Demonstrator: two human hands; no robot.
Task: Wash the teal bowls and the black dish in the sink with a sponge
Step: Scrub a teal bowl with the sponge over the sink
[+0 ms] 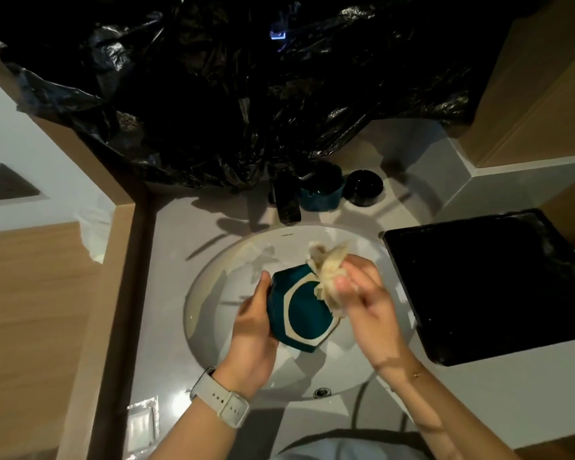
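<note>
Over the white sink (213, 287) my left hand (253, 330) grips a teal bowl (302, 307) turned bottom-up towards me, showing its pale unglazed foot ring. My right hand (362, 300) is shut on a crumpled cream sponge (326, 270) that presses against the bowl's upper right edge. Behind the sink on the counter stand a second teal bowl (319, 197) and a black dish (362, 187), next to the dark faucet (286, 200).
A black tray (485, 283) wrapped in plastic lies on the counter right of the sink. Black plastic sheeting (229, 94) hangs over the wall behind the faucet. A small clear packet (141, 426) lies on the counter's front left. A wooden partition borders the counter on the left.
</note>
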